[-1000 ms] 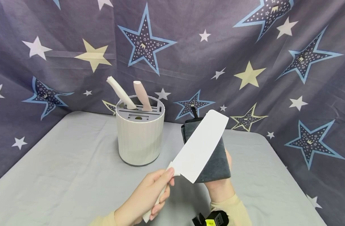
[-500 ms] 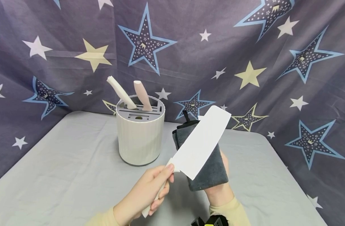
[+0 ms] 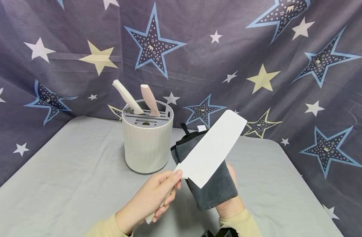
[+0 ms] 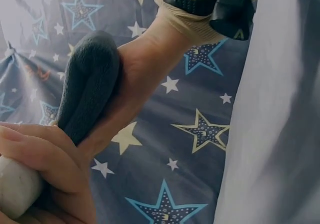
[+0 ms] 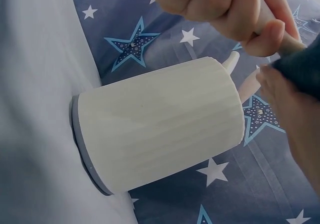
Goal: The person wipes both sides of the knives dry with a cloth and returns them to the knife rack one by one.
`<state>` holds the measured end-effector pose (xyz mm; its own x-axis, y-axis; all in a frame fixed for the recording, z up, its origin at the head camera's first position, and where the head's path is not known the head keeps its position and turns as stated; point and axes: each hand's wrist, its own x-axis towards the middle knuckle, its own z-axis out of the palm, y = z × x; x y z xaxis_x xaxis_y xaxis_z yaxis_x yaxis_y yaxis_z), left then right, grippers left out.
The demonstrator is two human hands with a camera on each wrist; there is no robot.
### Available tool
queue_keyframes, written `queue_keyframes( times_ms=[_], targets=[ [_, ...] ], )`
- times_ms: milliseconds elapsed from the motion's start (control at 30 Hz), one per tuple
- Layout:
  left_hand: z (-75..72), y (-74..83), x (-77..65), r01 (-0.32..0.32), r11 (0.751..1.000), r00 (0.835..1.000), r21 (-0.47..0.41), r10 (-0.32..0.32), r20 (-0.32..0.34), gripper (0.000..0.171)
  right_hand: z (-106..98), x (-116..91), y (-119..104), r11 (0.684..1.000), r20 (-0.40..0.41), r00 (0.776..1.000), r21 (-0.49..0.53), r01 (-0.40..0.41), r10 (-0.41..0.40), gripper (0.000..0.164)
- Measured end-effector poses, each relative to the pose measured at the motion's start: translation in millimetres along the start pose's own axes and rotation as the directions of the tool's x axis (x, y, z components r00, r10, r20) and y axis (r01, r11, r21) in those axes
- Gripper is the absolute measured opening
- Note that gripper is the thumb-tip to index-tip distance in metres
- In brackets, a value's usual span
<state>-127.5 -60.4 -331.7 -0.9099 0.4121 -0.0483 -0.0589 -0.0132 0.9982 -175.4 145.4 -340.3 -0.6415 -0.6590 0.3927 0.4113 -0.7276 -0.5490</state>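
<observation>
In the head view, my left hand [image 3: 151,197] grips the pale handle of a cleaver [image 3: 215,148]. Its broad white blade slants up to the right, above the table. A folded dark grey cloth [image 3: 216,194] lies against the back of the blade, held by my right hand [image 3: 229,204]. Most of the right hand's fingers are hidden behind cloth and blade. From the left wrist, the cloth [image 4: 90,83] shows bunched along the right hand, close to the left fingers [image 4: 50,154]. The right wrist view has the left hand [image 5: 220,8] curled round the handle.
A ribbed cream knife block [image 3: 147,148] stands left of the cleaver. From its slotted grey top rise a white knife handle [image 3: 126,97] and a pink knife handle [image 3: 149,100]. Behind the grey-covered table [image 3: 65,171] hangs a star-patterned curtain [image 3: 198,72].
The cloth has slid left and down behind the blade with my right hand, nearer the handle. The cleaver's tip has shifted slightly up and right. My left hand keeps its grip.
</observation>
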Motion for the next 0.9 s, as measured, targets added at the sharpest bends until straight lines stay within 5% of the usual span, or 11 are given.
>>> queue_keyframes(
  times_ms=[667, 900],
  targets=[
    [-6.6, 5.3, 1.7, 0.000, 0.996, 1.000, 0.088, -0.002, 0.026, 0.049, 2.8, -3.9, -1.2, 0.997, -0.011, 0.999, -0.067, 0.031, -0.032, 0.059],
    [-9.4, 4.7, 2.1, -0.017, 0.993, 0.999, 0.119, 0.013, 0.030, 0.047, 1.7, -5.5, -3.8, 0.998, -0.004, 0.998, 0.011, 0.057, -0.057, 0.052]
  ],
)
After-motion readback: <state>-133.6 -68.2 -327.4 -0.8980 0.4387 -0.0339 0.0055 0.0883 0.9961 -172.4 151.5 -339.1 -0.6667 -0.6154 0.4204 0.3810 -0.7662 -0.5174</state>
